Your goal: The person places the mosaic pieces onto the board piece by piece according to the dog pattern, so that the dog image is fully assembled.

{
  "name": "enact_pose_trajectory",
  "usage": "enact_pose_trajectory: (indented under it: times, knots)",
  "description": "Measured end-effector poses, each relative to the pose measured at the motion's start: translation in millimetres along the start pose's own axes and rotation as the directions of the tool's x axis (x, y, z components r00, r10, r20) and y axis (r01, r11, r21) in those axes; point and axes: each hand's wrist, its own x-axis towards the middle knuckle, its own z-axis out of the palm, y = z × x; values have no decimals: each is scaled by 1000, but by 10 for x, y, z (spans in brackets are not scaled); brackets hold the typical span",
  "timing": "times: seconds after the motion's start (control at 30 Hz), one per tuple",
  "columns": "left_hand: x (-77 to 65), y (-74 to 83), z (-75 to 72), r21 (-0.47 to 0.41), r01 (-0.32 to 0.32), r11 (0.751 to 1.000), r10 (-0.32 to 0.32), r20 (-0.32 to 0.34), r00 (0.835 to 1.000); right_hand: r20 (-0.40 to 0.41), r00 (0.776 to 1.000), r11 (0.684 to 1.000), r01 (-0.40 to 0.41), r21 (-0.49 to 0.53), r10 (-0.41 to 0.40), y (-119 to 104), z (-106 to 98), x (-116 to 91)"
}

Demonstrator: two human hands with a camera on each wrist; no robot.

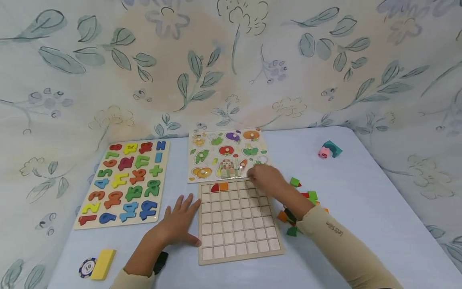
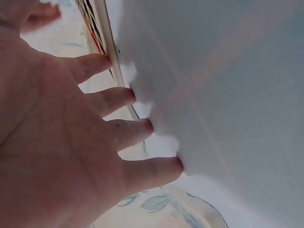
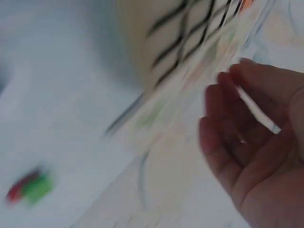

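Note:
A wooden grid board lies flat at the centre. In its far row a red quarter-circle piece sits beside an orange square piece. My left hand rests at the board's left edge, fingers spread, thumb by the lower left side; its straight fingers touch the table in the left wrist view. Over the board's far right corner hovers my right hand, fingers loosely bent. In the right wrist view, nothing shows between its fingers. A small picture card lies behind the board.
A vegetable puzzle board lies behind the grid, a number puzzle to the left. Several coloured pieces are scattered right, partly under my forearm. A yellow block and poker chip lie front left; a pink pig figure stands far right.

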Motion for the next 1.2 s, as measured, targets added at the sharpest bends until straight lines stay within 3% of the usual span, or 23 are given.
enact_pose_trajectory:
  times: [0.1,0.2,0.27,0.33,0.53,0.7,0.87,1.03,1.2]
  knots:
    - [-24,-28,-47,14,-3,1000,3,-3,1000,46,980,981,-194,-24,195,405,-126,-179]
    - [-45,-45,-84,19,0,1000,0,2,1000,154,926,938,-347,-7,343,775,-158,-349]
    - [-59,-58,-90,17,11,1000,-11,11,1000,224,896,915,-402,36,385,939,-130,-423]
    - [-72,-70,-83,13,25,1000,-26,20,999,255,889,906,-414,90,380,1045,-73,-461]
    - [-70,-77,-11,-12,23,1000,-23,28,999,236,910,907,-384,170,341,1100,44,-495]
    - [-57,-55,23,-10,12,1000,-12,35,999,229,903,893,-407,192,363,1153,54,-558]
    - [-54,-24,-5,13,8,1000,-8,47,999,140,918,900,-393,188,371,1145,-12,-592]
    - [-51,-3,-40,26,-7,1000,6,31,1000,28,977,930,-208,303,210,706,-90,-377]
    - [-35,-2,-20,11,-6,1000,5,14,1000,-16,998,897,-42,441,54,163,-8,-62]
